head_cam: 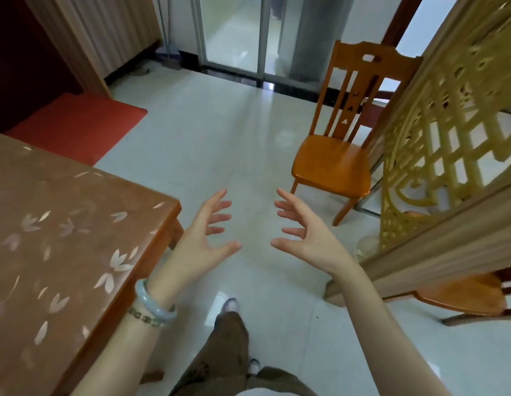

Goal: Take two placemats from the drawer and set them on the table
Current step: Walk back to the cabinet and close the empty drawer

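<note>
Home dining room; table [63,224], chair [334,164]

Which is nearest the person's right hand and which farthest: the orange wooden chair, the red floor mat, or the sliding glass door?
1. Orange wooden chair, just beyond the right hand.
2. Red floor mat, far left.
3. Sliding glass door, at the back.

Pale glossy floor tiles [220,144] stretch ahead of me to a sliding glass door [243,32] letting in daylight. A wooden chair [334,164] stands beside a carved lattice screen [448,132] at my right. A red mat [77,127] lies by a dark wall at my left.
</note>
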Tool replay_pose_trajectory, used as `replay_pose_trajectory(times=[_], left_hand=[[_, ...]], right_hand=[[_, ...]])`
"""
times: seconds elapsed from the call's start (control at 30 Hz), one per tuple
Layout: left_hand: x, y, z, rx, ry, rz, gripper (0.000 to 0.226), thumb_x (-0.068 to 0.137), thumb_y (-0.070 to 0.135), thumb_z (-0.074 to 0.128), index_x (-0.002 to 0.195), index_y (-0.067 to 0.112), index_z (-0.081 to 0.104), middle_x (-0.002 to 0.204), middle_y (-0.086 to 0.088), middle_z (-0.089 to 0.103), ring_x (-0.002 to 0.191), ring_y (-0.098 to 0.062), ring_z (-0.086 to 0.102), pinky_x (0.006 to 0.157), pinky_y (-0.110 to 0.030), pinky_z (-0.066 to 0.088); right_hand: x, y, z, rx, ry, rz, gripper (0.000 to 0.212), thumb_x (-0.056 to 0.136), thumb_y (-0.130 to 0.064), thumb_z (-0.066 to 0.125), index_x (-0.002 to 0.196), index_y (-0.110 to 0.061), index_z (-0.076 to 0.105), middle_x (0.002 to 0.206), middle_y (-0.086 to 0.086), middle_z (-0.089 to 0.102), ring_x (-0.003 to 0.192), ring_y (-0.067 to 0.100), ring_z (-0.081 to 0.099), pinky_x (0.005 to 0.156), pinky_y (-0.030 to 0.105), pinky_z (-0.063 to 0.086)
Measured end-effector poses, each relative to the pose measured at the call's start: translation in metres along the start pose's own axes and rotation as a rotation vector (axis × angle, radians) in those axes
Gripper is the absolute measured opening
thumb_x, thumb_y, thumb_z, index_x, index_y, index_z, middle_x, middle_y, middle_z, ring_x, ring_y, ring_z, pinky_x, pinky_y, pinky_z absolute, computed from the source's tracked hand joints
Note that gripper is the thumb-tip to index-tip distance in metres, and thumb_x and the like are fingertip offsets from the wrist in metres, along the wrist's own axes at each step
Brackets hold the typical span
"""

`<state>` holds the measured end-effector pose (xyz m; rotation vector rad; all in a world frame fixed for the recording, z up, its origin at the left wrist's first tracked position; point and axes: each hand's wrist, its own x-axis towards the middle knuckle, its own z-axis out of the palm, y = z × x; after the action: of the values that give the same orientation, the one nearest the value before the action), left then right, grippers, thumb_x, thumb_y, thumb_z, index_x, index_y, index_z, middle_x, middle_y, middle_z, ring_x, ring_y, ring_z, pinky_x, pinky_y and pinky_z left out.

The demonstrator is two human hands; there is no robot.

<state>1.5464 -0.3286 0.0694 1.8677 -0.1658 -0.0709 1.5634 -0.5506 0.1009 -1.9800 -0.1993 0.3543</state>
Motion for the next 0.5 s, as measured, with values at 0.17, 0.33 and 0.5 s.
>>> replay_pose_trajectory(times=[0.17, 0.33, 0.5], left_hand=[[0.068, -0.031, -0.008, -0.031, 0.039, -0.085, 0.097, 0.061, 0.047, 0.073, 0.145, 0.036, 0.025, 0.136, 0.016, 0.045, 0.117, -0.001, 0.054, 0.093, -0.021, 0.047], [0.154, -0.059, -0.027, -0.093, 0.09, -0.156, 0.094, 0.062, 0.044, 0.076, 0.141, 0.044, 0.025, 0.136, 0.017, 0.045, 0.117, -0.001, 0.055, 0.092, -0.02, 0.047], [0.238, -0.068, -0.058, -0.11, 0.171, -0.186, 0.092, 0.058, 0.044, 0.075, 0.136, 0.047, 0.026, 0.134, 0.015, 0.045, 0.112, -0.002, 0.057, 0.09, -0.022, 0.049]], right_hand=[[0.078, 0.021, -0.015, 0.02, -0.036, 0.04, 0.084, 0.078, -0.016, 0.075, 0.142, -0.04, 0.027, 0.138, -0.01, 0.041, 0.126, 0.006, 0.043, 0.1, 0.028, 0.043], [0.184, 0.027, -0.029, 0.001, -0.029, 0.092, 0.084, 0.078, -0.018, 0.075, 0.143, -0.039, 0.026, 0.141, -0.008, 0.041, 0.124, 0.006, 0.043, 0.096, 0.023, 0.041], [0.284, 0.01, -0.037, -0.006, -0.09, 0.09, 0.082, 0.079, -0.021, 0.074, 0.142, -0.041, 0.026, 0.141, -0.009, 0.04, 0.123, 0.006, 0.044, 0.098, 0.023, 0.041]])
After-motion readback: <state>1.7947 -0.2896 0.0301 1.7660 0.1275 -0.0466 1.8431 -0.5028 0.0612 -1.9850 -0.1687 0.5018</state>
